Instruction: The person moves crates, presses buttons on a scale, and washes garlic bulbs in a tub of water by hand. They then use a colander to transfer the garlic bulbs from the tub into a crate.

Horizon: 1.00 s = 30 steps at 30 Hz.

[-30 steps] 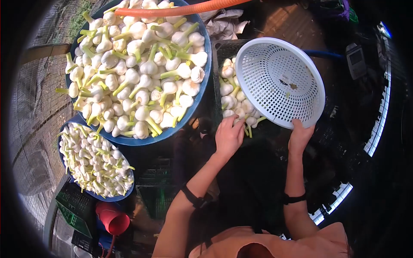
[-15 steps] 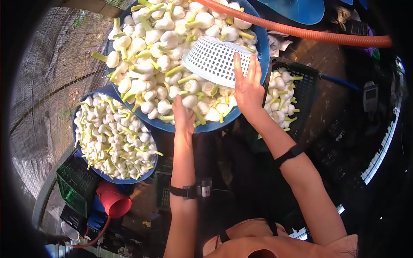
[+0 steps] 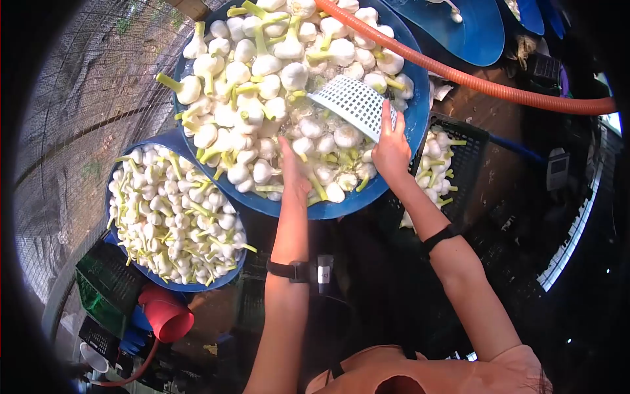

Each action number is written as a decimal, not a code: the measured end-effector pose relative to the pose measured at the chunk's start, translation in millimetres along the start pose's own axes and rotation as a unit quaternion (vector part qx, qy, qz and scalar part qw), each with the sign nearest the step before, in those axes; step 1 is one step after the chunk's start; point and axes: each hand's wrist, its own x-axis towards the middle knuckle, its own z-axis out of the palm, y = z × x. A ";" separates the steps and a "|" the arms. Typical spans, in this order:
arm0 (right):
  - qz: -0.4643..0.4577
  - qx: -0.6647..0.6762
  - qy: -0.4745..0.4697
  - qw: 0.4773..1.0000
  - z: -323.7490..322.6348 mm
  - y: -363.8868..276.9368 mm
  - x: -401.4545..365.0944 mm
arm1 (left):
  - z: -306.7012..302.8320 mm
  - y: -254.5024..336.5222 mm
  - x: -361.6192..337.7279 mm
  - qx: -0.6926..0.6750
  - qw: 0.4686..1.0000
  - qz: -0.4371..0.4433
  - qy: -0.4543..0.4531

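A large blue tub (image 3: 400, 148) holds several white garlic bulbs (image 3: 262, 65) with green stems. My right hand (image 3: 391, 150) grips the rim of a white perforated basket (image 3: 354, 102), which is tilted and dug into the bulbs in the tub. My left hand (image 3: 293, 172) lies flat among the bulbs at the tub's near side, fingers together, pushing against them. A black crate (image 3: 469, 141) to the right of the tub holds more garlic (image 3: 436, 171).
A second blue tub (image 3: 134, 262) of smaller garlic sits at the left. An orange hose (image 3: 499, 88) crosses over the large tub's far right. Another blue basin (image 3: 476, 29) is at the top right. A red cup (image 3: 169, 318) and green crates (image 3: 105, 289) lie low left.
The white basket went from the black crate over to the large tub and now digs into the garlic there. My left hand moved deeper in among the bulbs.
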 end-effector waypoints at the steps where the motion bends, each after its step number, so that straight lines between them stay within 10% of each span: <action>1: 0.021 0.002 -0.033 0.999 5.5 -2.2 7.6 | 0.5 1.0 14.9 0.011 0.998 -0.039 0.047; 4: 0.059 0.030 -0.072 0.995 34.3 6.4 26.5 | 25.6 8.1 2.8 0.078 0.985 -0.056 0.142; 12: 0.072 0.096 -0.060 0.991 98.6 47.8 52.8 | 43.2 -26.0 51.0 -0.081 0.996 0.033 -0.017; 14: 0.184 0.246 -0.206 0.929 80.1 44.7 58.9 | 69.4 -25.6 41.4 -0.027 0.993 0.033 0.114; 17: 0.173 0.350 -0.161 0.906 62.7 50.9 38.2 | 93.6 -23.3 13.7 0.072 0.968 0.116 0.210; 26: 0.279 0.595 -0.134 0.742 -33.3 44.6 -23.9 | 137.3 -14.2 -63.9 0.337 0.872 0.341 0.101; 30: 0.314 0.622 -0.129 0.706 -46.0 45.6 -50.2 | 162.1 0.1 -110.0 0.434 0.841 0.298 0.128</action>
